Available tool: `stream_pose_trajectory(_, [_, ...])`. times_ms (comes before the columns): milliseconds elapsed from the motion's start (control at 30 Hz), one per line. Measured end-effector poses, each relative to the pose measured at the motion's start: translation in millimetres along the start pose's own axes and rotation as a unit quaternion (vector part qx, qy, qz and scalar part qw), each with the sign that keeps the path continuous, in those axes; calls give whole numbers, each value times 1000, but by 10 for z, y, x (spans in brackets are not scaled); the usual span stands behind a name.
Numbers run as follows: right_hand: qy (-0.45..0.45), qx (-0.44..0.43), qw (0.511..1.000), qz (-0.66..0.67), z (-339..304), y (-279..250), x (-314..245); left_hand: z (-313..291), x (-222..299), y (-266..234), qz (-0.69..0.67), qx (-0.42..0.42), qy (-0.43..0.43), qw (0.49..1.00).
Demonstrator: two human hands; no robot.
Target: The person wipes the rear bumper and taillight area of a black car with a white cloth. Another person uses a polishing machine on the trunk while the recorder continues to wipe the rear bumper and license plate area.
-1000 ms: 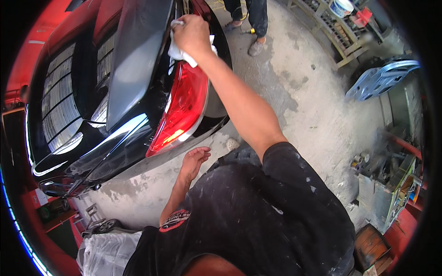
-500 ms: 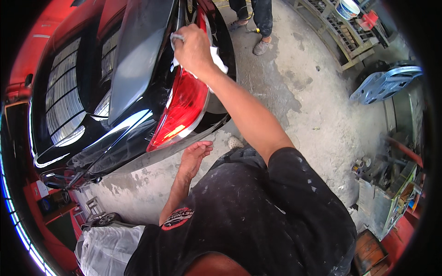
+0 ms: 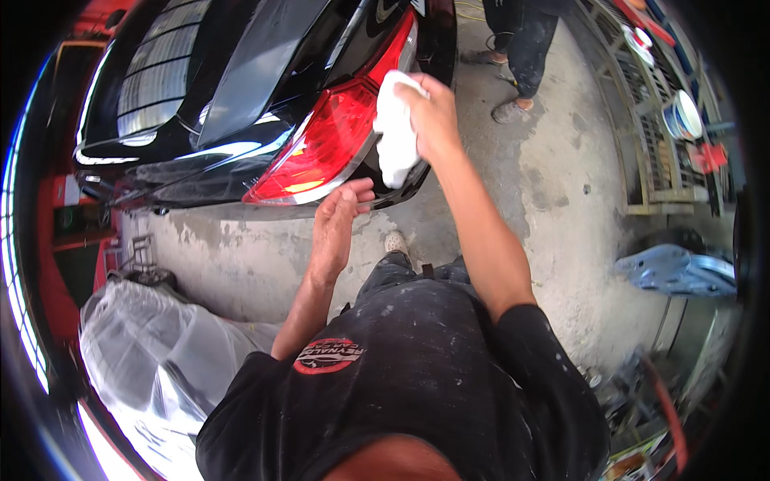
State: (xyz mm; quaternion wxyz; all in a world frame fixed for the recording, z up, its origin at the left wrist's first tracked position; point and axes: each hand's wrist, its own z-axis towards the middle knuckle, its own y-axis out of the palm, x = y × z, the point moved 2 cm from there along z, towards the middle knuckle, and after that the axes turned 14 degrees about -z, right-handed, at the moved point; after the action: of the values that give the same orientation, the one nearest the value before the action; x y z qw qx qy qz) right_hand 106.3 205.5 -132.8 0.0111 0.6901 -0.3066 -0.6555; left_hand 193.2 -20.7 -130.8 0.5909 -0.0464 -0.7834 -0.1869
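A bunched white cloth is gripped in my right hand. It hangs at the outer edge of a red tail light; I cannot tell whether it touches the light. The light sits in the rear corner of a glossy black car. Just off the light's lower edge, my left hand is raised with its fingers stretched out, holding nothing.
Beyond the car's corner stands another person, whose dark trouser legs and shoes show. A slatted rack with a white bucket is at the right, above a blue-grey panel. Clear plastic sheeting covers something lower left.
My right hand has drawn the cloth back from the light's upper end toward me. The left hand stays near the lower edge. The whole view has shifted, showing more of the rack.
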Motion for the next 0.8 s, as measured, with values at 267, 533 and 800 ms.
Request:
stream_pose_trajectory(267, [71,-132,989,-9,-888,-279,-148,170,-123,1039,-234,87,27,968])
stream_pose_trajectory(533, [-45,-97,988,-112,-818,-268,-168,154,-142,1196,-276,180,99,939])
stream_pose_trajectory(800, [66,-170,981,-72,-666,59,14,271,25,1063,-331,223,218,891])
